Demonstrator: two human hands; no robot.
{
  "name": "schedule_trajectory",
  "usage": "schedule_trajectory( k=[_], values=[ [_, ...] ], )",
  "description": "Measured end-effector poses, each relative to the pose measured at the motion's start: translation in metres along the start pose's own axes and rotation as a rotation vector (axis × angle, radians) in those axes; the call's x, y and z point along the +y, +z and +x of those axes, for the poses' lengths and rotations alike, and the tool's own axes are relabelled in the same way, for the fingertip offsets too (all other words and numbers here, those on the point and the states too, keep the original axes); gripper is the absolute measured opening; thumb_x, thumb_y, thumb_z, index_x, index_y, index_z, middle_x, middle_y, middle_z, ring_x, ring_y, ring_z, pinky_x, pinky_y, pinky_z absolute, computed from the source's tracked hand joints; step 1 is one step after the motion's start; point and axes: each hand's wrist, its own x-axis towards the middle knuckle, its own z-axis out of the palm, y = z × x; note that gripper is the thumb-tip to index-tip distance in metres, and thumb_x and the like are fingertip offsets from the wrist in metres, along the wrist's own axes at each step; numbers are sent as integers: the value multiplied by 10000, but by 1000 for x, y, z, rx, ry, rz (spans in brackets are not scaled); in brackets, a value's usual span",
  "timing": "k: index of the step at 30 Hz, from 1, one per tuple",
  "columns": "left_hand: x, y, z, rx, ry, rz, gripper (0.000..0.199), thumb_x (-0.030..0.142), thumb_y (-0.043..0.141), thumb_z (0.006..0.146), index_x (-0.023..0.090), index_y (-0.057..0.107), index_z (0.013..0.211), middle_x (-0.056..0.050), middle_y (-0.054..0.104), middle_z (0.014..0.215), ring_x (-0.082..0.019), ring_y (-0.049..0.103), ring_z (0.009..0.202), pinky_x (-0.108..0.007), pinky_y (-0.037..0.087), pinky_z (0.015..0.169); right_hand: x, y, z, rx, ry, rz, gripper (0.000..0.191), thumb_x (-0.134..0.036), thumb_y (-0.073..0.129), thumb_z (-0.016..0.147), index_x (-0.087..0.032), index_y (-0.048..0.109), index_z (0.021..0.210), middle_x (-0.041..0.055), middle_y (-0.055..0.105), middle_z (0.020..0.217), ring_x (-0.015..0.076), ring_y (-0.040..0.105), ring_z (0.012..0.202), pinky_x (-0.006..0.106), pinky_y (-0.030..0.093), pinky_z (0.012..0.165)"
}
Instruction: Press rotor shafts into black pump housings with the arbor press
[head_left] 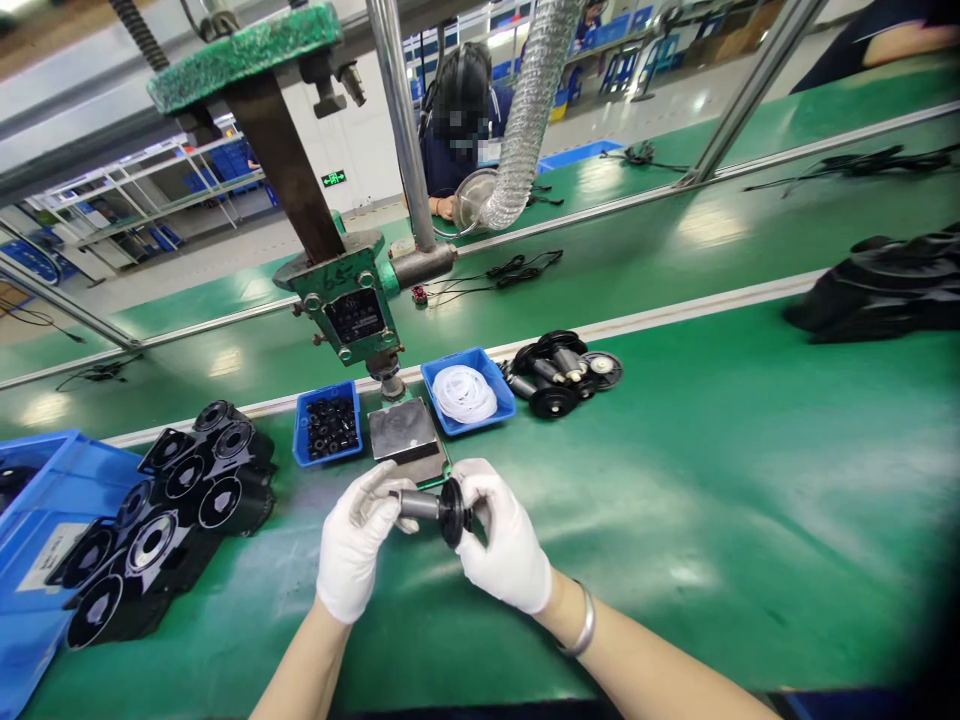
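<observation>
The left hand has its grip on a grey shaft, the right hand on the attached black disc.

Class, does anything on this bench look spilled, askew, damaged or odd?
Nothing plainly stands out. The small black parts and white rings lie inside their blue trays; the left hand and right hand hold the disc-ended part between them.

I'm in what must be a factory assembly workshop: a green press before me, long green workbenches, blue parts bins, a co-worker opposite, and, blurred behind, probably storage racks.
</observation>
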Motion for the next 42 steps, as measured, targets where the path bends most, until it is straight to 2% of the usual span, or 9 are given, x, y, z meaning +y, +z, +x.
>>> schedule_trajectory(
  k=[10,17,23,27,30,32,35,39,42],
  values=[
    [4,-1,-10,-137,78,-21,555,302,709,858,225,503,1367,-142,616,1288,-275,634,1104,-342,572,843,-3,-2,1,49,-57,-30,363,-11,555,667,-257,428,902,57,509,1011,232,536,914,369,411,808],
    [7,13,-7,-10,47,-34,545,324,721,841,164,526,1325,-138,678,1129,-229,685,904,-310,583,733,-7,-2,3,65,-17,31,297,-54,589,715,-251,450,889,64,523,995,235,532,902,360,418,786],
    [5,8,-9,-114,79,-18,525,200,636,863,190,487,1367,-138,635,1252,-290,626,1134,-351,578,857,-7,-2,5,59,-35,64,252,-71,575,770,-255,456,895,57,517,989,226,528,922,360,420,818],
    [3,7,-16,-104,258,340,598,77,447,890,231,375,1463,-114,468,1478,-282,481,1335,-422,442,1098,-5,-2,2,47,-7,79,209,-135,611,793,-248,479,908,70,532,1006,226,540,932,343,444,801],
    [3,7,-18,-246,470,716,832,-27,388,800,263,174,1550,-50,255,1611,-251,249,1479,-433,249,1227,1,-3,2,55,-19,63,187,-248,661,812,-231,497,900,84,561,1016,235,562,954,339,462,796],
    [5,1,-15,-324,526,846,940,-38,390,757,254,6,1563,-47,130,1643,-239,190,1497,-414,276,1220,7,-4,3,59,-32,65,218,-311,688,814,-223,503,889,82,584,1000,232,581,941,334,463,799],
    [16,-29,-9,-59,552,952,830,11,398,804,222,108,1552,-85,171,1630,-232,262,1475,-412,354,1179,19,-8,5,48,18,117,264,-359,717,807,-224,510,900,77,605,988,227,598,931,333,460,815],
    [36,-104,-12,719,490,1347,365,225,548,871,100,572,1213,-234,370,1494,-373,315,1424,-587,297,1150,31,-11,4,75,139,210,342,-411,756,767,-226,526,941,86,609,1018,244,605,945,352,464,824],
    [45,-150,-20,875,195,1723,290,294,673,803,95,677,1015,-266,426,1444,-501,230,1415,-709,249,1079,34,-11,4,65,199,264,378,-423,776,741,-225,537,956,87,606,1033,251,602,956,355,464,827]
  ],
)
